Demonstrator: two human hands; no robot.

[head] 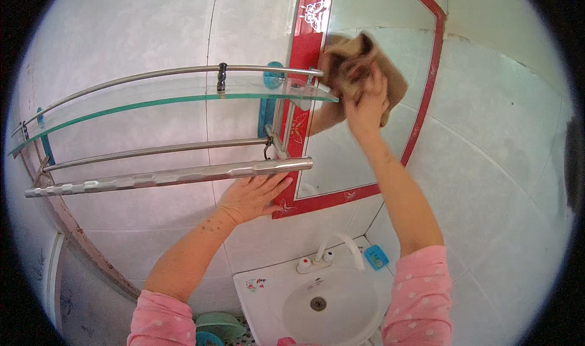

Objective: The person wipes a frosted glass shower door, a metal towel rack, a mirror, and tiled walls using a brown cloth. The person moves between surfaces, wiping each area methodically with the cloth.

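My right hand [369,103] grips a brown cloth [395,78] and presses it on the glass of a red-framed wall mirror [338,158], whose reflection shows beside it. The cloth is bunched and slightly blurred. My left hand [256,195] lies spread against the lower left corner of the red frame [311,209], its fingertips partly behind a metal towel bar [183,174]. It holds nothing. White butterfly patterns decorate the frame.
A glass shelf [160,106] with a metal rail juts out left of the mirror, overlapping its edge. Below are a white washbasin [301,318], a two-handled faucet [315,263], a blue soap dish [376,257] and a green plastic basin [219,324].
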